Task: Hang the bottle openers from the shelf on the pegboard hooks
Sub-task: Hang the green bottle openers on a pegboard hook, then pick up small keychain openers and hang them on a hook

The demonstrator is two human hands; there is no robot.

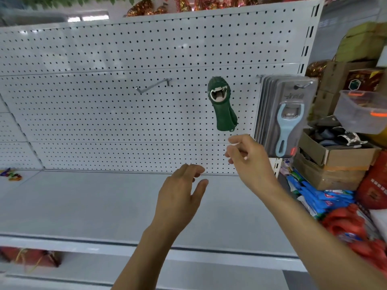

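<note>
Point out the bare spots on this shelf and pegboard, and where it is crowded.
Free: the grey shelf board from the colourful trinkets at its left end across to the left hand, and the bare metal hook left of the dark green bottle opener. Crowded: the right hook's packaged blue bottle openers, with the right hand below.

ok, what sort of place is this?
Likely a small shop's display aisle: white pegboard with hooks, packaged blue bottle openers hung for sale, stock in cardboard boxes at right.

opener (223,105) left of packs (282,116)
</note>
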